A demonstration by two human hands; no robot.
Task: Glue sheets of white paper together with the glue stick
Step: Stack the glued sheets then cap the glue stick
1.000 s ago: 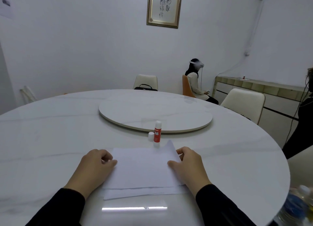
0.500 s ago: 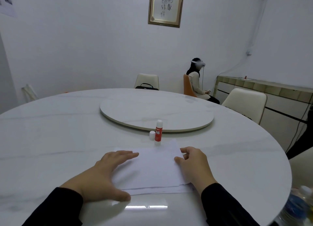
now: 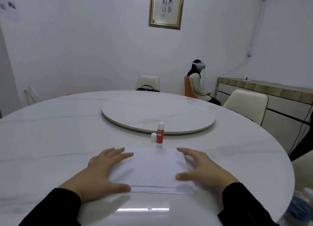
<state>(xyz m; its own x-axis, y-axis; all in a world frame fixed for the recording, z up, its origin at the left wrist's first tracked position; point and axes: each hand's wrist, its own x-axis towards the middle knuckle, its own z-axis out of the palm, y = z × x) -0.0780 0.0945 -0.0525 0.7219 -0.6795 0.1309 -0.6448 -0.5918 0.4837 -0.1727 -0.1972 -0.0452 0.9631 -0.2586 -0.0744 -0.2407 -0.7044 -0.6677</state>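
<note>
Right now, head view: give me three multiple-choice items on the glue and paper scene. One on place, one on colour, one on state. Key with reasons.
1. Where does the glue stick stand?
A. On the turntable
B. On the table just beyond the paper
C. In the right hand

2. What colour is the glue stick's body?
A. Red
B. Blue
C. Green

3. What are the hands doing?
A. Both lie flat on the paper
B. Left holds the cap
C. Right lifts a sheet

Key: 1 B, it stands upright past the far edge of the paper, with the cap beside it; 2 A, red body, white top; 3 A, left hand and right hand spread with straight fingers.
</note>
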